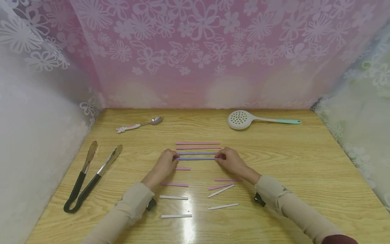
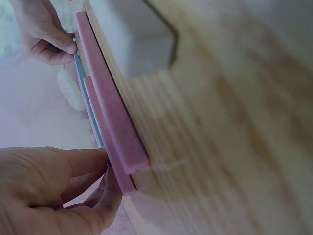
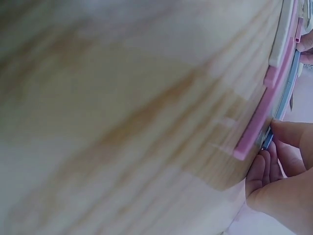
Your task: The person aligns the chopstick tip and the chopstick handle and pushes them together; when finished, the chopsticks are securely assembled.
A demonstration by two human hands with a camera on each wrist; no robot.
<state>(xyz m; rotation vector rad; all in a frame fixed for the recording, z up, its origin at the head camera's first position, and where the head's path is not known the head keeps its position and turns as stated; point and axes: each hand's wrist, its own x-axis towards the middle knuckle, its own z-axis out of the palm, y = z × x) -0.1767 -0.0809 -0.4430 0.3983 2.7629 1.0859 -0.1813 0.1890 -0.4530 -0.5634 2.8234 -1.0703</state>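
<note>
Between my two hands lies a long thin blue stick [image 1: 196, 158] on the table. My left hand [image 1: 163, 164] pinches its left end with thumb and fingertips, and my right hand [image 1: 233, 162] pinches its right end. Just beyond it lies a second blue stick [image 1: 196, 153], roughly parallel. Farther back are two long pink sticks [image 1: 198, 143]. In the left wrist view, short pink sticks [image 2: 105, 93] lie close to the left hand [image 2: 58, 188]. The right wrist view shows the right hand [image 3: 288, 164] gripping the blue stick's end [image 3: 267, 139] beside a pink stick [image 3: 254, 125].
Nearer to me are several short pink sticks [image 1: 175, 184] and white sticks [image 1: 176, 216], in two columns. Black-handled tongs [image 1: 88, 183] lie spread at the left. A spoon [image 1: 137, 126] and a slotted skimmer [image 1: 239, 120] lie toward the back of the wooden table [image 1: 304, 162].
</note>
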